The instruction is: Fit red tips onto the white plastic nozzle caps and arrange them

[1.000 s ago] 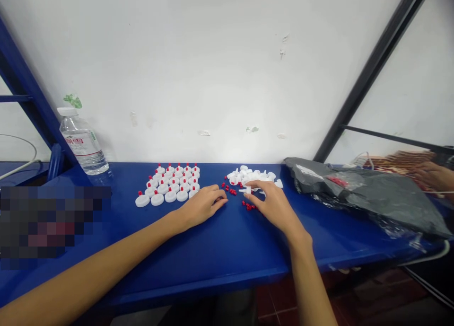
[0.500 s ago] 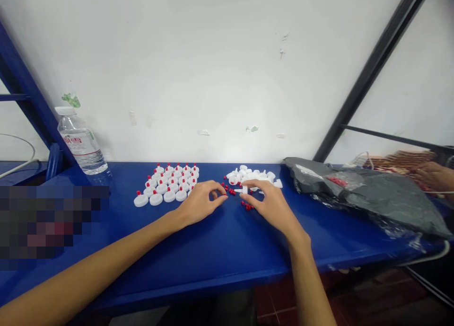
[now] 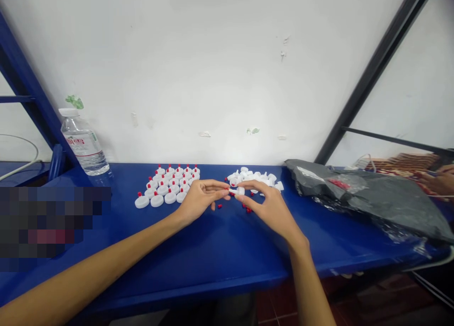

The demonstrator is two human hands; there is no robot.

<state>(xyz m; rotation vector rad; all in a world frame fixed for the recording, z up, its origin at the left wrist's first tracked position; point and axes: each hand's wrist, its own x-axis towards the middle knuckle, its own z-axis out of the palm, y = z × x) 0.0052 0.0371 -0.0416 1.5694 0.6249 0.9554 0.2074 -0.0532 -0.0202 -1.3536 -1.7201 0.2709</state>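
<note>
My right hand (image 3: 267,203) pinches a white nozzle cap (image 3: 240,191) between thumb and fingertips, its narrow spout pointing left. At the spout's tip, my left hand (image 3: 200,196) closes thumb and forefinger on a small red tip cap (image 3: 227,189), mostly hidden by the fingers. A loose red tip cap (image 3: 220,206) lies on the blue table just below the left fingers. More red tip caps (image 3: 248,210) are scattered beside and under my right hand. Behind it lies a pile of white nozzle caps (image 3: 244,174). Left of my left hand, white caps with red tips (image 3: 170,197) stand upright in rows.
A water bottle (image 3: 83,144) stands at the back left. On the right, a grey plastic bag (image 3: 372,193) covers much of the blue table (image 3: 198,264). Another person's hand (image 3: 441,181) shows at the far right edge. A white wall (image 3: 213,80) rises behind.
My hands have come together, and the nozzle cap in my right hand has moved left to my left fingertips. A red tip cap now shows loose below the left hand.
</note>
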